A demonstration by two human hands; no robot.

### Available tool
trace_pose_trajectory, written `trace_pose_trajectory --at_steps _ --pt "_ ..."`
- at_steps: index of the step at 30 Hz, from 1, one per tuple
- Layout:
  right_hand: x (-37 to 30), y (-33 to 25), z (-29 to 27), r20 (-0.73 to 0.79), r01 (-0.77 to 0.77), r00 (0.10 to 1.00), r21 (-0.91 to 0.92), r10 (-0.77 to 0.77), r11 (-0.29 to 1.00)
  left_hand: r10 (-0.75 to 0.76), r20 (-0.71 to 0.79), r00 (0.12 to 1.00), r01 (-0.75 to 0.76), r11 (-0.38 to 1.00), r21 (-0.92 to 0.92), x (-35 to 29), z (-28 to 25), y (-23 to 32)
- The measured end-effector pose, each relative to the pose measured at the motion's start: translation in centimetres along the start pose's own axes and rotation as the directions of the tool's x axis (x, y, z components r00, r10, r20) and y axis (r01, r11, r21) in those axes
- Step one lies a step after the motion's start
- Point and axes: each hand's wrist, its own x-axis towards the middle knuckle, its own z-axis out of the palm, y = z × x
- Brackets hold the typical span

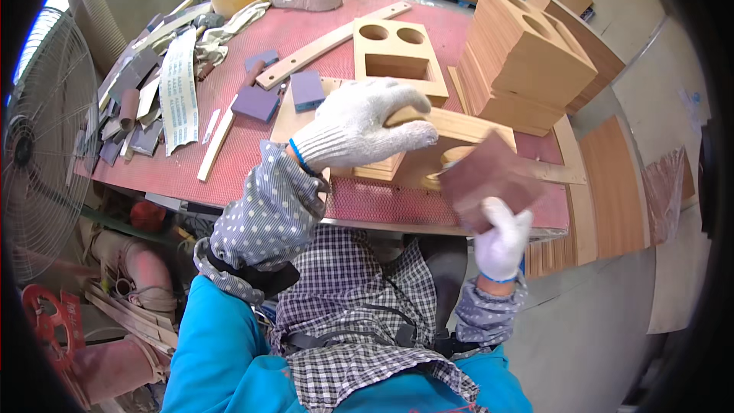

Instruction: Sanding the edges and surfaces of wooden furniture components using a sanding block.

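Observation:
My left hand point(367, 124), in a white knitted glove, is bent over the left end of a pale wooden box point(470, 124) on the red work table. Its thumb and fingers curve around the wood, partly hiding it. Round openings in the box's near face show beside the sandpaper. My right hand point(501, 241), gloved too, pinches a reddish-brown sheet of sandpaper point(489, 180) between thumb and fingers. The sheet, a little blurred, is in front of the box's right part and covers some of it.
Behind stands another wooden box with holes point(401, 80), and stacked ones point(527, 61) rise at the right. Purple sanding blocks point(256, 103), a drilled wooden strip point(336, 42) and sandpaper scraps point(141, 99) lie left. A large fan point(50, 145) stands at the left edge.

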Motion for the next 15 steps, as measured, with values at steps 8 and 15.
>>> trace_pose_trajectory --at_steps 8,15 --pt "2.1 2.3 5.3 0.127 -0.143 0.984 0.142 0.125 0.979 0.079 -0.055 0.995 -0.08 0.997 -0.008 0.0 1.1 -0.3" --pt "1.7 1.8 4.8 0.201 -0.18 0.954 -0.199 0.22 0.963 -0.011 -0.087 0.996 0.013 1.0 0.022 0.4 1.1 -0.1"
